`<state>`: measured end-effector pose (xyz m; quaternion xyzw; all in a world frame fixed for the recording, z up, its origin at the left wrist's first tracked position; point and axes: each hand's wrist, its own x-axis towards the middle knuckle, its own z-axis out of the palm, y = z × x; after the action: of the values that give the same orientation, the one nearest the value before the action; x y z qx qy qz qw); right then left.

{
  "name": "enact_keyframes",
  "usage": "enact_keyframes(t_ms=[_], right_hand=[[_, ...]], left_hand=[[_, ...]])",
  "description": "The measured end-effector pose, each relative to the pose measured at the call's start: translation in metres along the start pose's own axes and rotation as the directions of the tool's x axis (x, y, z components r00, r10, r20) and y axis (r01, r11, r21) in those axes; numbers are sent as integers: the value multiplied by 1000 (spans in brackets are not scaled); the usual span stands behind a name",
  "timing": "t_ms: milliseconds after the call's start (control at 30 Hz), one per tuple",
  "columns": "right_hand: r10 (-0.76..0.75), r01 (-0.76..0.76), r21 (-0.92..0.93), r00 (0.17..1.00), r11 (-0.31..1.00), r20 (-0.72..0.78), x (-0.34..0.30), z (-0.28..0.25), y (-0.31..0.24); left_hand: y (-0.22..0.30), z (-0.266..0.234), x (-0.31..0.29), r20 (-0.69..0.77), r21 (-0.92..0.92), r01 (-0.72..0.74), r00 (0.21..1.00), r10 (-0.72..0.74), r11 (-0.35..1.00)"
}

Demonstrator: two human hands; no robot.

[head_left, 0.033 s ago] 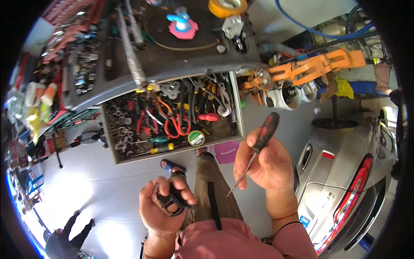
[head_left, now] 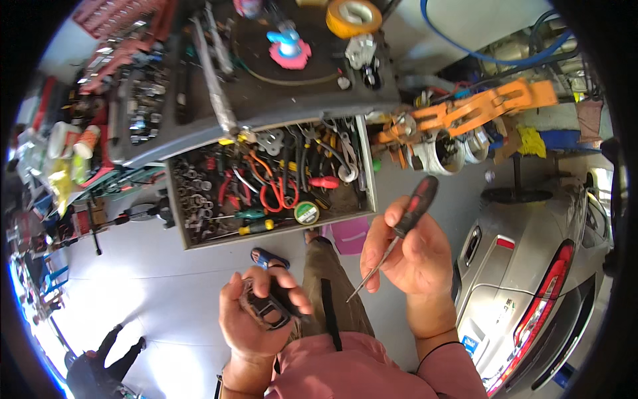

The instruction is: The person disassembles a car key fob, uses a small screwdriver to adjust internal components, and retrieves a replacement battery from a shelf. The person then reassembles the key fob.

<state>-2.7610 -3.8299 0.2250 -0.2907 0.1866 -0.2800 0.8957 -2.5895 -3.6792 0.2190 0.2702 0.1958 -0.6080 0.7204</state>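
In my right hand (head_left: 413, 256) is a screwdriver (head_left: 413, 207) with a black and red handle, pinched between thumb and fingers. Its thin metal shaft slants down and left, the tip in the air over my trouser leg. My left hand (head_left: 256, 319) is closed round a small dark plastic housing (head_left: 267, 312) with square openings, turned upward; my fingers cover part of it, so its exact kind cannot be told. The screwdriver tip and the housing are apart. Ahead of both hands is an open tool drawer (head_left: 279, 228) holding pliers, sockets and screwdrivers.
Above the drawer, the dark cart top (head_left: 292, 100) carries a blue and pink object (head_left: 289, 50) and a yellow tape roll (head_left: 352, 16). An orange metal arm (head_left: 478, 110) juts out at right, over white buckets (head_left: 446, 154). A silver car (head_left: 512, 266) stands right; another person (head_left: 100, 369) is lower left.
The view has shifted slightly, so the drawer and cart sit a little lower and further right. My left hand has moved slightly right with the housing; both grips stay the same.
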Motion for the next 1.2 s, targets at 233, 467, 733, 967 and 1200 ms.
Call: enact_keyframes(t_ms=[233, 467, 733, 967, 1200], right_hand=[[-363, 388, -215, 920, 896, 146, -45, 155, -34], [-415, 501, -302, 857, 811, 307, -82, 208, -40], [-662, 694, -191, 720, 694, 210, -91, 227, -38], [-623, 771, -263, 628, 581, 466, -92, 253, -28], [-460, 612, -210, 741, 763, 489, -106, 271, -18]], left_hand=[[19, 73, -105, 608, 345, -133, 785, -114, 929], [35, 89, -158, 722, 439, -367, 687, -78, 820], [53, 88, -179, 784, 328, -460, 620, 34, 825], [64, 101, -194, 685, 46, 48, 725, -66, 998], [76, 105, -206, 669, 21, 33, 743, -38, 999]])
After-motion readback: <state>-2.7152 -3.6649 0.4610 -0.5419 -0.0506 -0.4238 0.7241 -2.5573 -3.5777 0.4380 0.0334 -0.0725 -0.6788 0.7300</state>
